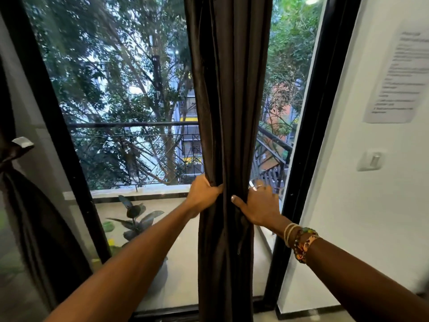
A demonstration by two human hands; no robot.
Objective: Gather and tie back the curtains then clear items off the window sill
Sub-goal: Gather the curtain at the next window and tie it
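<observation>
A dark brown curtain hangs bunched into a narrow column in front of the glass, right of centre. My left hand grips its left edge at about waist height, fingers curled into the folds. My right hand holds the right side at the same height, thumb pressed on the front and fingers wrapped behind the fabric. A second dark curtain at the far left is gathered and tied with a band.
Black window frames stand on both sides of the glass. Outside are a balcony railing and a potted plant. The white wall at right carries a paper notice and a switch.
</observation>
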